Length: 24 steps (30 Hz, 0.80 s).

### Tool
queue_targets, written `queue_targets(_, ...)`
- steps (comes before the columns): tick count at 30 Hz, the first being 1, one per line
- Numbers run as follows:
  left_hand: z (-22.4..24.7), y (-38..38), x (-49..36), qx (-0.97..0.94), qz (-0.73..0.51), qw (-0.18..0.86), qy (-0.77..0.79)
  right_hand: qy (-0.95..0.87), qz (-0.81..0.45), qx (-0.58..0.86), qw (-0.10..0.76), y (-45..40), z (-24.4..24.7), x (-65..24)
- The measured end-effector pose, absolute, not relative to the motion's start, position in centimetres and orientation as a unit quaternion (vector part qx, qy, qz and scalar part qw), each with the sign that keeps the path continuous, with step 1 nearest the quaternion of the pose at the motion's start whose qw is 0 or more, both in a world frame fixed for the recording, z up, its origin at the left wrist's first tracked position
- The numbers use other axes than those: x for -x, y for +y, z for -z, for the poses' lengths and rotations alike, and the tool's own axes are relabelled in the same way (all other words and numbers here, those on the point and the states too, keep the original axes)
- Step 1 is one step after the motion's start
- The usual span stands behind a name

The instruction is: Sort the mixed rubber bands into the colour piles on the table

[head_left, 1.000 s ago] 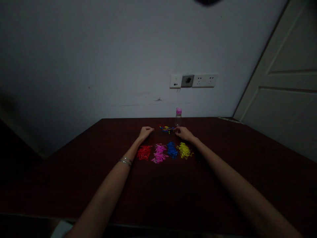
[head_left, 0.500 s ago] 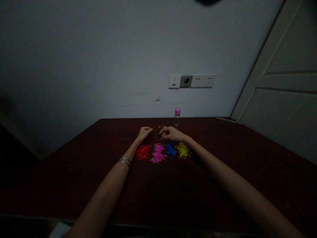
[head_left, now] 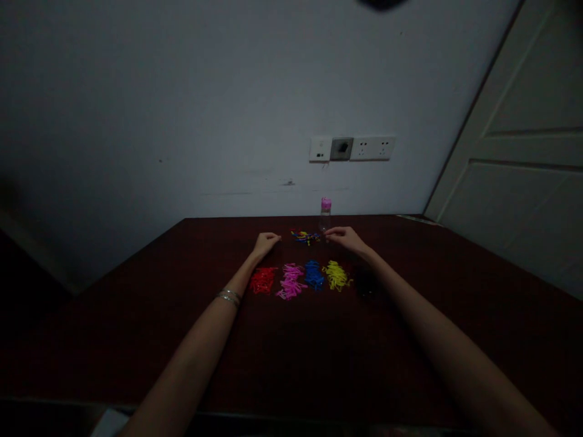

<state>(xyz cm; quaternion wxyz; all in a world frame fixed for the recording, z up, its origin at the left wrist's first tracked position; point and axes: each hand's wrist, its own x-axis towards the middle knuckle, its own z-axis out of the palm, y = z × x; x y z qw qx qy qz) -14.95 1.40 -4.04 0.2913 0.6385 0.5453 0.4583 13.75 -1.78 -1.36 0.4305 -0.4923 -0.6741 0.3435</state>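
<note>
My left hand rests on the table behind the red pile, its thumb and fingertips pressed together. Whatever it may pinch is too small and dark to make out. My right hand is closed in a pinch just right of a small mixed-colour heap of thin pieces; what lies between its fingertips cannot be told. Nearer to me are heaps of thin small strips sorted by colour: red, pink, blue and yellow. A dark heap lies beside my right forearm.
A clear bottle with a pink cap stands behind the mixed heap, close to my right fingertips. The dark red table meets a wall with sockets. A white door is at the right.
My right hand has moved right and slightly back, from over the mixed heap to its right side, uncovering the heap. Its fingers have drawn together. My left hand has stayed in place.
</note>
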Motion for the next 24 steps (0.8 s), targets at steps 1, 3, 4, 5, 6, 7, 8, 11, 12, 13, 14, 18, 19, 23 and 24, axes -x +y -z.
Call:
queue_targets(1, 4.0, 1.4, 14.9, -0.639, -0.458, 0.290, 0.546, -0.651, -0.341, 0.506, 0.452, -1.7, 1.8, -14.6)
queue_targets(3, 3.9, 1.4, 14.7, -0.638, -0.457, 0.293, 0.546, -0.616, -0.334, 0.527, 0.480, -1.5, 2.6, -16.0)
queue_targets(4, 3.9, 1.4, 14.6, -0.638, -0.456, 0.294, 0.547, -0.604, -0.330, 0.537, 0.487, -1.4, 3.1, -16.5)
queue_targets(5, 3.8, 1.3, 14.4, -0.638, -0.454, 0.293, 0.549, -0.595, -0.327, 0.544, 0.492, -1.3, 3.5, -16.9)
queue_targets(6, 3.8, 1.2, 14.2, -0.640, -0.449, 0.286, 0.553, -0.589, -0.325, 0.549, 0.496, -1.2, 3.9, -17.3)
queue_targets(7, 3.7, 1.2, 13.9, -0.646, -0.440, 0.275, 0.560, -0.585, -0.322, 0.551, 0.501, -1.1, 4.2, -17.5)
queue_targets(8, 3.7, 1.1, 13.6, -0.656, -0.425, 0.260, 0.567, -0.581, -0.319, 0.552, 0.505, -1.1, 4.4, -17.6)
queue_targets(11, 3.4, 0.9, 12.5, -0.706, -0.355, 0.205, 0.578, -0.584, -0.310, 0.556, 0.504, -1.1, 4.7, -17.6)
queue_targets(12, 3.3, 0.9, 12.1, -0.724, -0.328, 0.189, 0.577, -0.589, -0.305, 0.559, 0.497, -1.2, 4.6, -17.6)
queue_targets(13, 3.1, 1.0, 11.7, -0.740, -0.303, 0.176, 0.575, -0.595, -0.300, 0.563, 0.489, -1.3, 4.6, -17.5)
queue_targets(14, 2.9, 1.0, 11.3, -0.752, -0.282, 0.164, 0.572, -0.601, -0.295, 0.566, 0.481, -1.3, 4.5, -17.4)
queue_targets(18, 2.0, 1.7, 10.1, -0.783, -0.218, 0.143, 0.565, -0.609, -0.284, 0.573, 0.469, -1.6, 4.4, -17.3)
queue_targets(19, 1.8, 1.9, 9.9, -0.786, -0.209, 0.141, 0.565, -0.612, -0.283, 0.572, 0.468, -1.6, 4.4, -17.3)
queue_targets(23, 1.5, 2.5, 9.1, -0.797, -0.178, 0.124, 0.564, -0.621, -0.281, 0.563, 0.468, -1.6, 4.5, -17.4)
queue_targets(24, 1.5, 2.5, 9.0, -0.800, -0.174, 0.116, 0.563, -0.622, -0.279, 0.562, 0.469, -1.6, 4.5, -17.4)
